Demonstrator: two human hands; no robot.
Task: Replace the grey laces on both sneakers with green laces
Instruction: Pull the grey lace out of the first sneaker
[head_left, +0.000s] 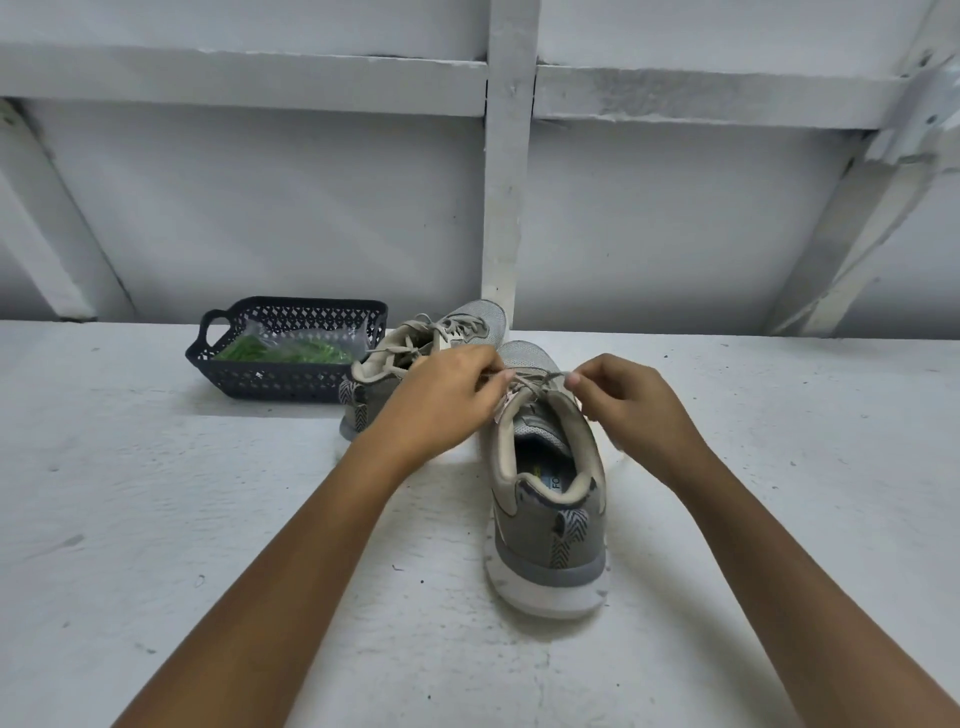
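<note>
Left hand and right hand each pinch the near sneaker's grey lace between curled fingers.

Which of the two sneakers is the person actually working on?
The nearer sneaker, heel toward the camera: the left hand and right hand pinch its grey lace. The farther sneaker sits behind, beside the dark basket.

Cloth, paint, plastic.
Below the right hand, the near sneaker shows grey mesh cloth and a matt white rubbery sole; its grey lace is woven cloth. The tabletop is rough, matt white. Left of the left hand, a dark plastic basket holds a glossy clear bag.
</note>
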